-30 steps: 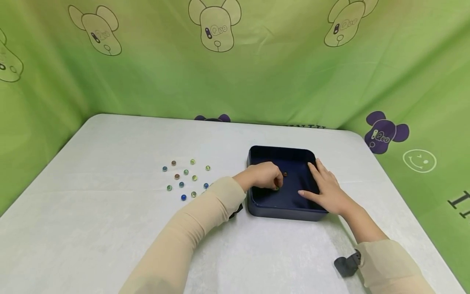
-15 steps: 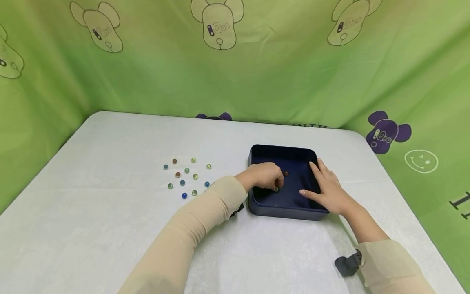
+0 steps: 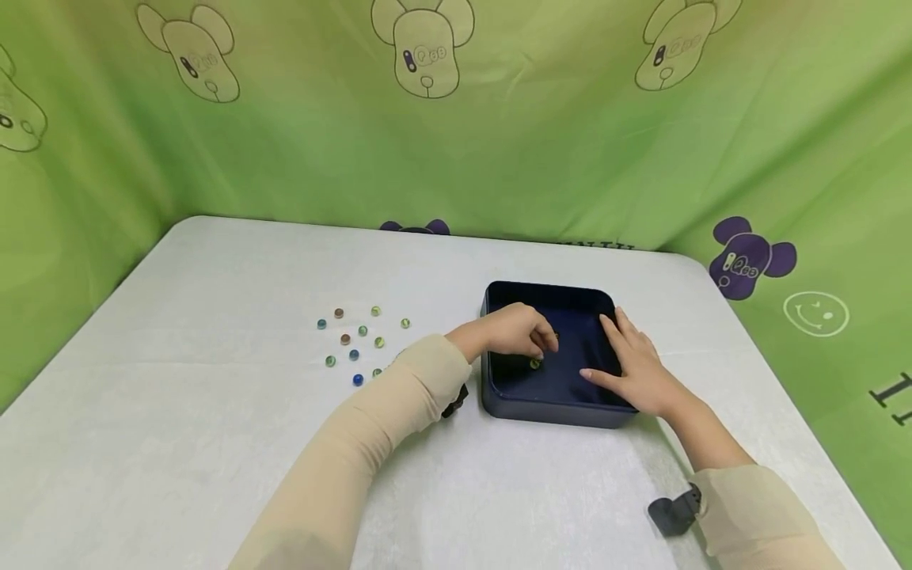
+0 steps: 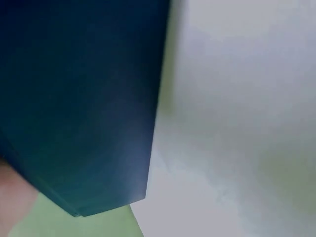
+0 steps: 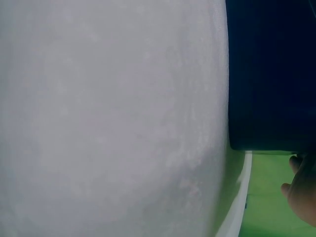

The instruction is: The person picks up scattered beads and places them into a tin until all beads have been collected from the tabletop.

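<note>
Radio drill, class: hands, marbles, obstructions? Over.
Left hand above marble in box. Right hand at box rim. Loose marbles left of box. Sleeve partly blocking view.

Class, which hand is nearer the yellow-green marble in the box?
Left. The left hand reaches into the box, close to the marble; the right hand is farther, at the box's right side.

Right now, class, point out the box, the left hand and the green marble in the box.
Box (image 3: 559, 414): head view, near outer wall.
Left hand (image 3: 514, 328): head view, back of hand.
Green marble (image 3: 535, 364): head view, visible middle.
</note>
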A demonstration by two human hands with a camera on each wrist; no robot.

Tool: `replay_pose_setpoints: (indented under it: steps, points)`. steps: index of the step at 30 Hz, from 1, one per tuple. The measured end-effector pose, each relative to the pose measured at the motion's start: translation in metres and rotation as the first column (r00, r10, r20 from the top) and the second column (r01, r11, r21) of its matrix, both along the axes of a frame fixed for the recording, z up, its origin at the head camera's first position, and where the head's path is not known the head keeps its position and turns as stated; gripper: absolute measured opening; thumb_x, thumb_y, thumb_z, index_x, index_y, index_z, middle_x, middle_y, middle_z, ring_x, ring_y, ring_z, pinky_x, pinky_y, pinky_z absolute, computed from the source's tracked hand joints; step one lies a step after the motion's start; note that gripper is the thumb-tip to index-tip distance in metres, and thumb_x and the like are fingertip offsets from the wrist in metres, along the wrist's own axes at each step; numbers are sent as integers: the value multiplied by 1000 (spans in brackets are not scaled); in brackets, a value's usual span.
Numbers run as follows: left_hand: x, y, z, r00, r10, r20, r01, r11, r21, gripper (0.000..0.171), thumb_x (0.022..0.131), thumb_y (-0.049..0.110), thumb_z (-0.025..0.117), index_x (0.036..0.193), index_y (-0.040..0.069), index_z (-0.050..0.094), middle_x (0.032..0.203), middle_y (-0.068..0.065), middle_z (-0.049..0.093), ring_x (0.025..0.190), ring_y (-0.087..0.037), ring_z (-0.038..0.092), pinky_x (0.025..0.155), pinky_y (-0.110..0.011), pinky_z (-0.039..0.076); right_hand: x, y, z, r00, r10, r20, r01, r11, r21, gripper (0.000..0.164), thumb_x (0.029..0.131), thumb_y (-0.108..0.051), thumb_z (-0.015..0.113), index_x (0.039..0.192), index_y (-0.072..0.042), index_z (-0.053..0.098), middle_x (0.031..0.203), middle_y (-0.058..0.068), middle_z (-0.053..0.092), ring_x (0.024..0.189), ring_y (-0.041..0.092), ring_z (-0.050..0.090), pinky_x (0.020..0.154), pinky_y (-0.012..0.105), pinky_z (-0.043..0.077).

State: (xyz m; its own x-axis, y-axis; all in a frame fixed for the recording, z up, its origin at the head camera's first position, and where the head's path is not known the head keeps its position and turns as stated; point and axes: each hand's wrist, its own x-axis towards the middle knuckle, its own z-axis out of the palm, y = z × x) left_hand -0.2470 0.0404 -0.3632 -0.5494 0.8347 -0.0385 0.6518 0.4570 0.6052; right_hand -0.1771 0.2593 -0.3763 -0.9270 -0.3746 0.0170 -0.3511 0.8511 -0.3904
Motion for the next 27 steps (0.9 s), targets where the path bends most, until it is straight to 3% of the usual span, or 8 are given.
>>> replay_pose_setpoints:
  steps: [3, 27]
  points:
    - [1, -4, 2, 999, 26, 43, -28, 998, 51, 24, 77, 8, 64, 101, 9, 64, 99, 1, 61, 83, 0, 56, 68, -8, 42, 1, 0, -1, 1000, 1, 1, -1, 1000, -1, 87, 83, -42, 53, 138, -2, 0, 139, 20, -13, 125, 40, -6, 96, 57, -2]
    - [27, -56, 35, 999, 41, 28, -46, 979, 199, 22, 79, 5, 62, 100, 4, 63, 99, -4, 60, 87, -5, 57, 73, -12, 43, 2, 1, 0, 1000, 1, -13, -1, 1000, -10, 86, 82, -42, 54, 138, 0, 3, 139, 22, -11, 124, 42, -3, 98, 54, -2]
